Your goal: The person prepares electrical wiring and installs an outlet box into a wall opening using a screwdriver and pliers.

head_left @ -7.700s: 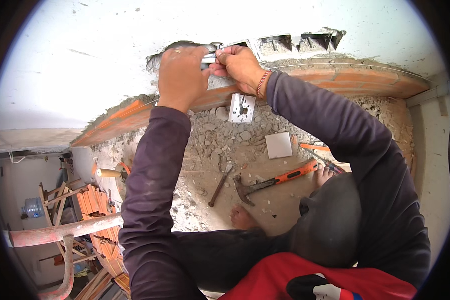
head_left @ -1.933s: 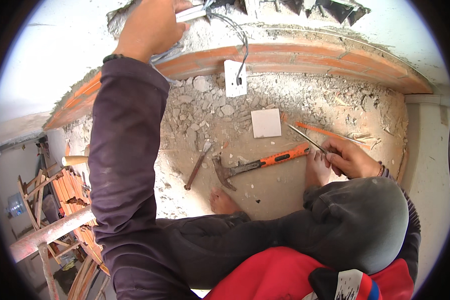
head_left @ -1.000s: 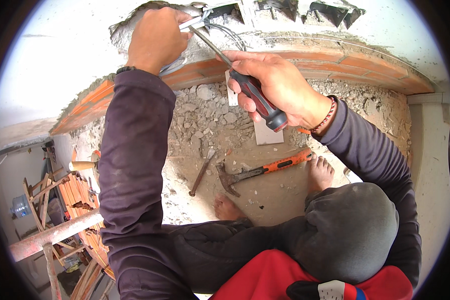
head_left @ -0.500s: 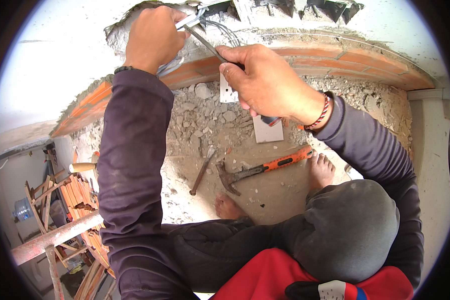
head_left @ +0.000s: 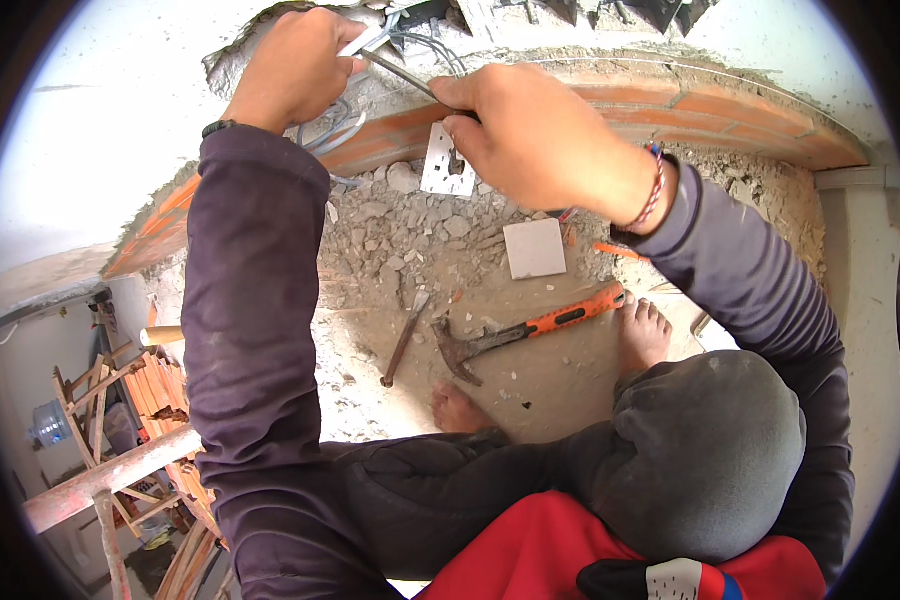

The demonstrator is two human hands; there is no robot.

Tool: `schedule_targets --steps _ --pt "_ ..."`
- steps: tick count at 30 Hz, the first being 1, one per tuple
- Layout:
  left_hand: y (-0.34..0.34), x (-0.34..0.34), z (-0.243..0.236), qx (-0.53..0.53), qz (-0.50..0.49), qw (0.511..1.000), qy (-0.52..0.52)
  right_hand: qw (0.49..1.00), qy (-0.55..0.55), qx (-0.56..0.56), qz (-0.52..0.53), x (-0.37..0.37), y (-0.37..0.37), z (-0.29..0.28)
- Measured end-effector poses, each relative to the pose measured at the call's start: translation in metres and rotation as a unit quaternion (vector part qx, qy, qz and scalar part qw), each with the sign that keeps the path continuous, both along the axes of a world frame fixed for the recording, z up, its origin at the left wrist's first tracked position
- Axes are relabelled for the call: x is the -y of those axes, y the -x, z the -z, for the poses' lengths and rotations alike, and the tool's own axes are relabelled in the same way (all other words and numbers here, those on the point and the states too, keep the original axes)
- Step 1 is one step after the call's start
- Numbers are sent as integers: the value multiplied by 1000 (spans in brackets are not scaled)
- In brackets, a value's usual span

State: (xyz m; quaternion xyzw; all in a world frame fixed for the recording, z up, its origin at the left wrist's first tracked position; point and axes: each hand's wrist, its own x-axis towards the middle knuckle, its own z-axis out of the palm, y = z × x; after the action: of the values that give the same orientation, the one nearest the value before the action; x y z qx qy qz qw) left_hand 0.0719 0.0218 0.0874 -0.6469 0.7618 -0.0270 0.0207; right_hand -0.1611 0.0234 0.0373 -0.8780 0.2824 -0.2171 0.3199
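Note:
My left hand (head_left: 295, 72) is closed around a small white plastic piece (head_left: 366, 42) at the broken-out opening in the wall. My right hand (head_left: 540, 135) grips a screwdriver (head_left: 398, 74); its thin dark shaft slants up left, with the tip at the white piece, and its handle is mostly hidden in my palm. Grey wires (head_left: 435, 48) come out of the opening beside the piece, and more grey cable (head_left: 335, 130) loops below my left wrist. Under my right hand a white electrical plate (head_left: 448, 165) with a dark cut-out stands tilted against the rubble.
Exposed orange brick (head_left: 710, 120) runs along the wall's base. Broken rubble (head_left: 400, 225) covers the floor beneath it. A square pale tile-like piece (head_left: 534, 248), a claw hammer (head_left: 520, 332) and a chisel (head_left: 404, 340) lie before my bare feet. A stained metal bar (head_left: 115, 475) crosses at left.
Both hands have shifted slightly left, my right hand also a little upward. More of the electrical plate shows, now tilted, and the screwdriver's handle end is mostly out of sight.

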Motion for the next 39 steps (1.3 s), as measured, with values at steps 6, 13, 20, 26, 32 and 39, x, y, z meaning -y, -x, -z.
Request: schedule_targets --steps 6,13,20,26,32,39 --pt "0 0 -1 8 7 1000 -7 999 34 4 8 7 3 2" --pt "3 -2 -4 7 3 1000 -20 989 140 -37 22 2 -4 -1" --pt "0 2 -1 14 20 1000 -14 992 92 -82 -40 7 -8 -19" --pt "-7 -7 2 24 49 996 77 1000 -31 -3 -4 -1 -7 -13" --pt "48 -63 -2 -152 -98 970 160 997 -72 26 -9 -3 -5 -10" --pt "87 -81 28 -789 -279 542 -77 989 -117 68 -53 -7 -12 -14"
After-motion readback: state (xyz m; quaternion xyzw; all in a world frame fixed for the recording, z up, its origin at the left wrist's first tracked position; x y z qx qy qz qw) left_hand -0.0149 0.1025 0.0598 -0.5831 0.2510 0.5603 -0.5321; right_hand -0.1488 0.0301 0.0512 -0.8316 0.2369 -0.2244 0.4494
